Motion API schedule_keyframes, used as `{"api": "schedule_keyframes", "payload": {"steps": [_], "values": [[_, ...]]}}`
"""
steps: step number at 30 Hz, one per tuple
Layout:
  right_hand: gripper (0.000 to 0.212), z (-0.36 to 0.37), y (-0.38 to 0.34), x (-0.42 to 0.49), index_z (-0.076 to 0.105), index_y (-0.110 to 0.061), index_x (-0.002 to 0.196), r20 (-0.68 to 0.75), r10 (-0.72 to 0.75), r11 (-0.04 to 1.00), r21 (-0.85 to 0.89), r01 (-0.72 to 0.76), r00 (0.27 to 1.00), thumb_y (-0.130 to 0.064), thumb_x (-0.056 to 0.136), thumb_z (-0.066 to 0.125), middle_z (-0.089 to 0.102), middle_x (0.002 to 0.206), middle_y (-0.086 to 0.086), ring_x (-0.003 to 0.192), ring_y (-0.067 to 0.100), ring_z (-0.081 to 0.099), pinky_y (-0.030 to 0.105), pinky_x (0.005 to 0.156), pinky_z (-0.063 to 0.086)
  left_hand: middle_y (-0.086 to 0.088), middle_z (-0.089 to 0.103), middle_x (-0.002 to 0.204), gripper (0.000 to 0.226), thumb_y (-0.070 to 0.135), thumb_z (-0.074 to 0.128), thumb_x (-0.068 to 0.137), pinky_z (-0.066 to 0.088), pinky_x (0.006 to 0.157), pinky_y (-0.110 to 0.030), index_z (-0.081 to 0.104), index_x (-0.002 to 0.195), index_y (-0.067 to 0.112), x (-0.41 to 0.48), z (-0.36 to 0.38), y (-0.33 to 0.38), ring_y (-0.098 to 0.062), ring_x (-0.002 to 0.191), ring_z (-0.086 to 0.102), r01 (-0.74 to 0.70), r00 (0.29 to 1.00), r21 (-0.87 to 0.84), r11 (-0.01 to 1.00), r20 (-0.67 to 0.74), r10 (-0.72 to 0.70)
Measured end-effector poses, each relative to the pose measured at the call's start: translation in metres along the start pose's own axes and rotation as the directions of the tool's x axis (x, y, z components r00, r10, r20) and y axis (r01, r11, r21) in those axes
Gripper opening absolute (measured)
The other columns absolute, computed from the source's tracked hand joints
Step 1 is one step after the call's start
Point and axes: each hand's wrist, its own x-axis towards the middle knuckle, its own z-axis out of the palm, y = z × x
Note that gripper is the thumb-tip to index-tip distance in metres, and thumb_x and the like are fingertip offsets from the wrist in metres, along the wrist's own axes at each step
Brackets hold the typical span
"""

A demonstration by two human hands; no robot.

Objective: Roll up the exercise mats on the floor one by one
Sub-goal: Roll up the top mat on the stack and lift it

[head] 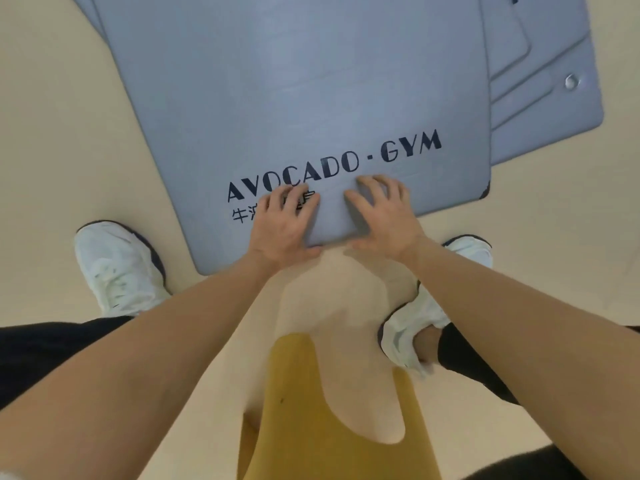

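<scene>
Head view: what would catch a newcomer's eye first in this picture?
The bold AVOCADO·GYM lettering on the grey mat, at centre. Just below it, the left hand and right hand grip the mat's near edge. Beneath it, other mats stick out at upper right.

Beige floor [52, 133] under stacked grey mats [294, 98]

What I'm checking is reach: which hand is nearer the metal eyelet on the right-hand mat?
Right. The right hand holds the top mat's near edge, below-left of the eyelet; the left hand holds it further left.
</scene>
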Motion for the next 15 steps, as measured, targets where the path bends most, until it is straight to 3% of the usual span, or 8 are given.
{"api": "schedule_keyframes", "payload": {"steps": [4,8,12,15], "values": [[0.101,-0.013,-0.006,-0.012,0.049,-0.020,0.141,0.033,0.015,0.999,0.033,-0.016,0.999,-0.072,0.061,0.079,0.041,0.151,0.015,0.136,0.042,0.032,0.059,0.111,0.026,-0.008,0.071,0.121,0.072,0.066,0.065,0.066,0.055,0.068,-0.039,0.072,0.115,0.014,-0.005,-0.021,0.002,-0.034,0.107,0.064,-0.091,0.995,-0.039,0.995,-0.054,0.089],[0.066,-0.042,0.011,-0.021,0.067,-0.017,0.122,-0.098,-0.038,0.997,0.070,0.045,0.994,-0.057,0.072,0.081,0.061,0.128,0.010,0.117,0.040,0.052,0.052,0.100,0.040,-0.001,0.076,0.094,0.042,0.053,0.061,0.082,0.049,0.051,-0.027,0.076,0.095,0.016,-0.006,-0.056,0.000,-0.023,0.078,0.069,-0.169,0.968,0.022,0.985,-0.185,0.170],[0.043,-0.073,0.023,-0.030,0.076,-0.016,0.108,-0.181,-0.049,0.994,0.087,0.066,0.982,-0.052,0.084,0.074,0.071,0.102,0.008,0.091,0.035,0.061,0.046,0.076,0.055,0.003,0.067,0.068,0.045,0.047,0.042,0.101,0.039,0.042,-0.026,0.067,0.074,0.021,-0.002,-0.100,0.000,-0.022,0.061,0.065,-0.077,0.988,0.084,0.993,-0.125,0.087],[0.039,-0.114,0.013,-0.033,0.077,-0.019,0.103,-0.179,0.035,0.987,0.161,-0.006,0.983,-0.054,0.092,0.065,0.065,0.092,0.002,0.091,0.028,0.063,0.040,0.071,0.051,-0.004,0.067,0.074,0.045,0.048,0.042,0.104,0.044,0.047,-0.033,0.063,0.079,0.017,0.010,-0.141,0.005,-0.031,0.066,0.067,0.036,0.996,0.081,0.996,-0.084,-0.030]]}}
